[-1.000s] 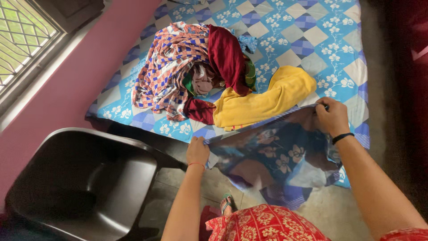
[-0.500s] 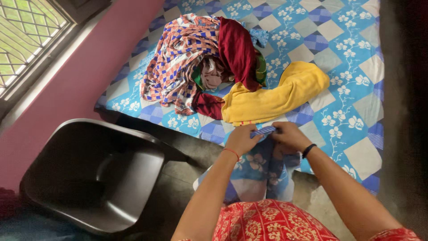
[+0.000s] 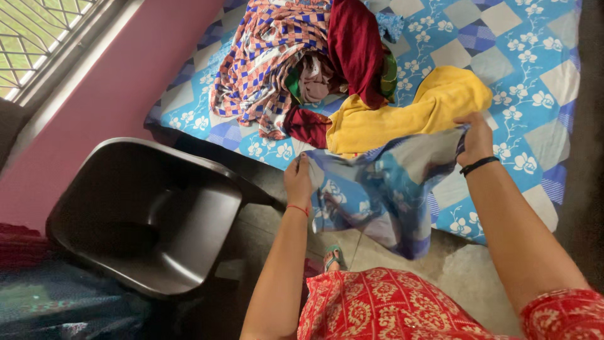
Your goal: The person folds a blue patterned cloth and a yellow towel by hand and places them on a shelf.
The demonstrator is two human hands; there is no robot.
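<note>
Blue floral cloth (image 3: 384, 189) hangs stretched sideways between both hands, just over the bed's near edge. Left hand (image 3: 298, 179) and right hand (image 3: 475, 135) each pinch a top corner. Half a second ago they were together; now they're spread wide. Black chair (image 3: 145, 214) sits left, yellow towel (image 3: 402, 116) and clothes pile (image 3: 302, 63) lie beyond on the bedsheet (image 3: 528, 56).

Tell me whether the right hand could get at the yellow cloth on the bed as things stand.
Probably yes: the right hand is beside the yellow cloth with nothing between, but it grips the blue floral cloth.
</note>
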